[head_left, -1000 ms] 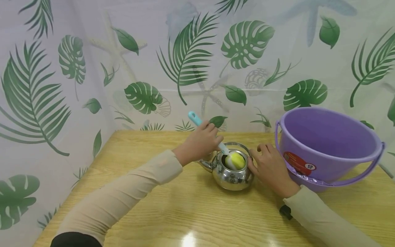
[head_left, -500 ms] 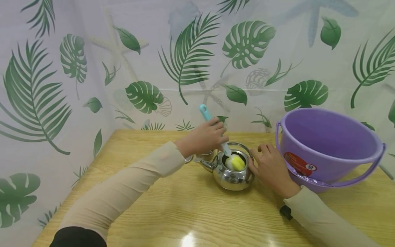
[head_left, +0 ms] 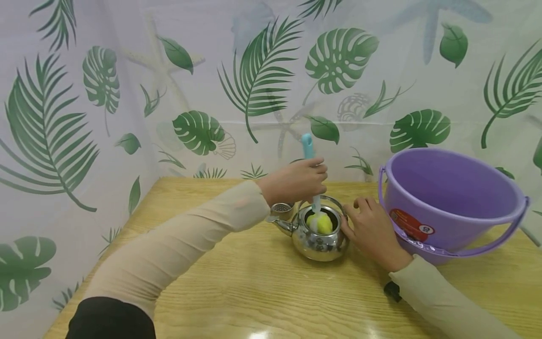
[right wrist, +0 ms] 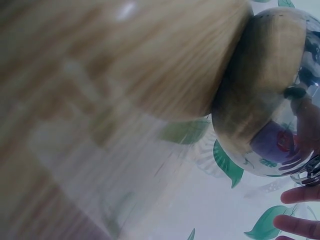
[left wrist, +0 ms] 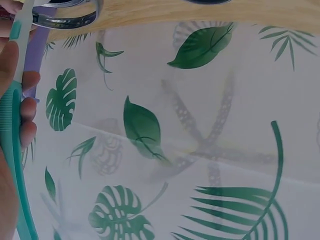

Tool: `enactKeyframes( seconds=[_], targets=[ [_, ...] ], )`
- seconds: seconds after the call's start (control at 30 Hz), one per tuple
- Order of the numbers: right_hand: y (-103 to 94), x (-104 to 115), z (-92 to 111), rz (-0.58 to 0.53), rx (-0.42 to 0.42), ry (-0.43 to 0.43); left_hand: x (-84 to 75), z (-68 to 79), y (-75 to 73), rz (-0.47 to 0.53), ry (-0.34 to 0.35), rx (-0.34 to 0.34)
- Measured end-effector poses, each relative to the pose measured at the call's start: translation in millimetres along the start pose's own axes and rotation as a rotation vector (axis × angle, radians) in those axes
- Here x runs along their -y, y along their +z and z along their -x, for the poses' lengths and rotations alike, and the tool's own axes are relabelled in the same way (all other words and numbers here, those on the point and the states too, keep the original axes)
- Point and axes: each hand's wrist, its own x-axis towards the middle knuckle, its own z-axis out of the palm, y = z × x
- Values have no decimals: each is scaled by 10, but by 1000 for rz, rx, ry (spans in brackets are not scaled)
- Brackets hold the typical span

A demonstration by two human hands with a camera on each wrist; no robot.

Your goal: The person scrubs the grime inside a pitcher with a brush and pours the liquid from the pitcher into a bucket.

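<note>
A shiny steel teapot (head_left: 319, 247) stands lidless on the wooden table, its spout toward the left. My left hand (head_left: 298, 181) grips the turquoise and white handle (left wrist: 10, 115) of a sponge brush, which stands nearly upright. The brush's yellow and white sponge head (head_left: 322, 223) sits in the teapot's mouth, its lower part hidden inside. At the teapot's right side my right hand (head_left: 372, 230) pinches the base of the hoop handle between thumb and forefinger. Other fingers (right wrist: 297, 195) extend beside the polished body in the right wrist view.
A large purple bucket (head_left: 449, 188) with a red label stands right behind my right hand. Behind the spout is a small perforated metal strainer (head_left: 282, 208). A leaf-patterned sheet (head_left: 262, 61) closes off the table's back and left sides.
My left hand has moved right, tipping the brush handle from a leftward lean to nearly upright. The strainer behind has come into view. Teapot and right hand have stayed put.
</note>
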Motion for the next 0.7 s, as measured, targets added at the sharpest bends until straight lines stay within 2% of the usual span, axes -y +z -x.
enactKeyframes(
  seconds=[0.13,0.27,0.5,0.7],
  targets=[
    [3,-1,1,4,-3,-4,4,-45,-64,-54,28,30],
    [7,-3,1,6,-8,-8,-8,-81,-89,-82,27,50],
    [5,-6,-1,21,-24,-23,-84,-124,-123,-196,-14,71],
    [15,-13,-5,24,-35,-31,-135,-115,-133,-221,-60,109]
  ],
)
